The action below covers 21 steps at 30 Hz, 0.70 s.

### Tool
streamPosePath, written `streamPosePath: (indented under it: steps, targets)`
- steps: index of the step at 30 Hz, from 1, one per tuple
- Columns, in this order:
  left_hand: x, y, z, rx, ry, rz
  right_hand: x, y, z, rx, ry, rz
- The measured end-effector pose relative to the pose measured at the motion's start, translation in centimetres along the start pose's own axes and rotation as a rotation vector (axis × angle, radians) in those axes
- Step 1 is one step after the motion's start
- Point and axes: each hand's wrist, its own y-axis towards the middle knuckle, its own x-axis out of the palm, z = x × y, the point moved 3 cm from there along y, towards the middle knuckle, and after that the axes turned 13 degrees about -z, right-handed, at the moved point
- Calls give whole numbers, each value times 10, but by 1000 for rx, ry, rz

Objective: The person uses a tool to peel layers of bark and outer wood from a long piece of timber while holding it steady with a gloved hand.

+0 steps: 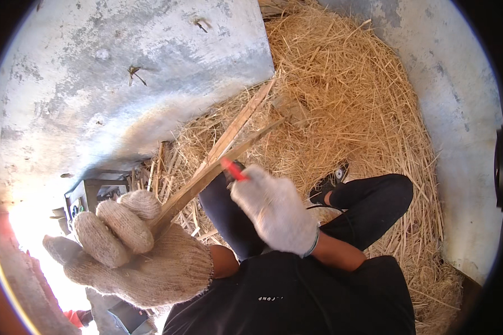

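At far left, daylight glares through a gap beside a rough, pinkish wall (17, 268). Above it slants a panel (123, 111), pale and flaking to grey, with bent nails (134, 75) jutting from its face; it covers whatever lies behind. Below its edge stands a dark frame (90, 192), partly hidden by the left hand (134, 245). That hand, in a knitted glove, has its fingers curled tight around the lower end of a stick (198, 183). The right hand (279, 209), in a paler glove, is closed in a fist about a red handle (233, 168), just beside the stick; what it belongs to is unclear. Dark trousers (223, 209) and a shoe (338, 174) rest among straw (346, 89), which runs up to the grey right wall (447, 95), where a round black thing (502, 167) sits at the rim.

The stick slants up and right from the left hand, over one leg and the straw: long, narrow, brown, tapering. A lighter strip (242, 119) forks off beside it; whether they join cannot be told.
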Motion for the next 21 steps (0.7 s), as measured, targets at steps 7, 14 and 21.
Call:
streamPosePath:
  steps: [7,14,21]
  targets:
    - [-7,-9,7,99,85,58,22,7,54,-172,-424,234]
    - [13,-6,16,98,93,172,33,1,69,-121,-540,276]
    - [34,-11,21,10,-26,256,18,-33,39,-27,-159,191]
